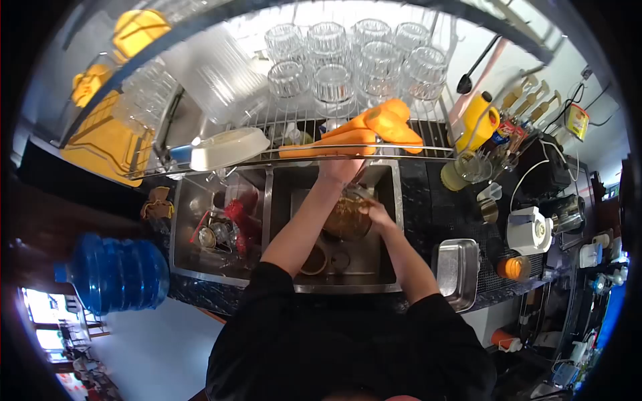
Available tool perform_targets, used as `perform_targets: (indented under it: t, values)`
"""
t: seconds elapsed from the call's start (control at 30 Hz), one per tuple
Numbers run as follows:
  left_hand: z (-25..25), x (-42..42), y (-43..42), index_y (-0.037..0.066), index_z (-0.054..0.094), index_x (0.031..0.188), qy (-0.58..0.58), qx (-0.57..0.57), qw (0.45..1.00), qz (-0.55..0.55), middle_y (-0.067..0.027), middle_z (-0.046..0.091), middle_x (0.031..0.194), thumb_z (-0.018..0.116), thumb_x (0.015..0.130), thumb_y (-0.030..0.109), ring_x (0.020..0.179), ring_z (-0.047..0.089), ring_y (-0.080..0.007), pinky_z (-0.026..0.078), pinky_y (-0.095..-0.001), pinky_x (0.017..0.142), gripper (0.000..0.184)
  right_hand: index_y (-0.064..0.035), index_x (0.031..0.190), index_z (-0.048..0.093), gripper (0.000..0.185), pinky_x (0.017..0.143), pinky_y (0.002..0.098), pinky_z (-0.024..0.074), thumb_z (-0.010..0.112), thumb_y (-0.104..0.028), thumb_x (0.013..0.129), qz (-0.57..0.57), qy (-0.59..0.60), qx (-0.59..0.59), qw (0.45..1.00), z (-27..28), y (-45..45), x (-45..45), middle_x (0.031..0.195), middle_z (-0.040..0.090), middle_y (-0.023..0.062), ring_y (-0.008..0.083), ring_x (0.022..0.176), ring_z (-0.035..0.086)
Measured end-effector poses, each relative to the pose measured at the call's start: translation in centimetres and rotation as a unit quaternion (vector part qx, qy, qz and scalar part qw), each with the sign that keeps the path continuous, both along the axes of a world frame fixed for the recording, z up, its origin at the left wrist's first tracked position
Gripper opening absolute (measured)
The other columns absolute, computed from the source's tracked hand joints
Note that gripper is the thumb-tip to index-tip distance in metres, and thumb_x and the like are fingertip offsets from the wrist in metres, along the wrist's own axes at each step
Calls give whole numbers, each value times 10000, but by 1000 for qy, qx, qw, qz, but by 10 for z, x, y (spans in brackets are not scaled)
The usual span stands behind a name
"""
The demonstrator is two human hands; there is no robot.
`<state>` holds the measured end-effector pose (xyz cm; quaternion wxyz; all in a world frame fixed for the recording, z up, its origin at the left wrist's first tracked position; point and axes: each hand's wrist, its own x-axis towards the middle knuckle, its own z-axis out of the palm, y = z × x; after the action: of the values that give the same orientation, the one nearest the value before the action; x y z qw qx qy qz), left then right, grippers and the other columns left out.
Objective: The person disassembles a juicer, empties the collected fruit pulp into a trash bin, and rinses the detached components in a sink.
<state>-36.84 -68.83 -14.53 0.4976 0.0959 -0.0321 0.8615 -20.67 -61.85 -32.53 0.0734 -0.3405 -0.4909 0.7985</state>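
Over the right basin of the steel sink [399,194], my right hand [379,215] grips the side of a clear, rounded container [346,217] with a brownish look, perhaps a jar or pitcher. My left hand [342,170] reaches up to the back of the basin, just above that container and under the rack's front bar. Its fingers are mostly hidden, so its hold cannot be made out. A round brownish dish [313,259] lies on the basin floor below the container.
Above the sink, a wire rack [428,152] carries upturned glasses [332,83], long orange pieces [361,138] and a whitish dish [231,148]. The left basin holds a red item [242,224] and glassware. A metal pan [457,274] stands right; a blue water jug [120,274] left.
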Motion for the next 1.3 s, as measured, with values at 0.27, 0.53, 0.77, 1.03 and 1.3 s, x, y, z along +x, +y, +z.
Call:
perform_targets:
  t: [0.27, 0.53, 0.77, 1.03, 1.3]
  values:
    - [-31, -4, -28, 37, 532, 1070, 201, -328, 891, 241, -118, 577, 1091, 489, 864, 172, 973, 568, -219, 442, -333, 867, 249, 33, 976, 619, 249, 617, 250, 473, 610, -25, 733, 136, -169, 373, 902, 104, 8, -73, 876, 651, 111, 170, 746, 609]
    - [-101, -18, -67, 10, 518, 1069, 61, -541, 822, 169, -133, 597, 1000, 505, 845, 122, 826, 615, -220, 508, -300, 728, 251, 44, 952, 585, 228, 505, 215, 456, 621, -29, 739, 123, 91, -104, 983, 89, 13, -84, 800, 644, 120, 145, 639, 603]
    - [-209, -27, -1, 35, 525, 1078, 377, -584, 709, -122, -110, 576, 1067, 486, 839, 127, 844, 610, -189, 493, -277, 734, 259, 29, 983, 576, 250, 516, 230, 464, 608, -12, 738, 148, 64, 139, 977, 62, 17, -73, 806, 635, 93, 142, 619, 566]
    - [-190, 23, 24, 54, 570, 1008, 813, -348, 253, 392, -70, 604, 1025, 510, 807, 151, 816, 606, -183, 477, -306, 712, 231, 20, 967, 576, 280, 601, 268, 485, 620, -161, 758, 68, 111, 294, 947, 78, 21, -60, 810, 647, 110, 229, 630, 599]
    - [-95, -22, -19, 57, 617, 872, 760, -495, 379, -183, -86, 634, 915, 609, 728, 211, 839, 591, -231, 454, -344, 742, 211, -58, 1058, 580, 392, 750, 284, 472, 649, -232, 714, 184, 19, 601, 778, 65, 35, -20, 996, 634, 115, 279, 771, 605]
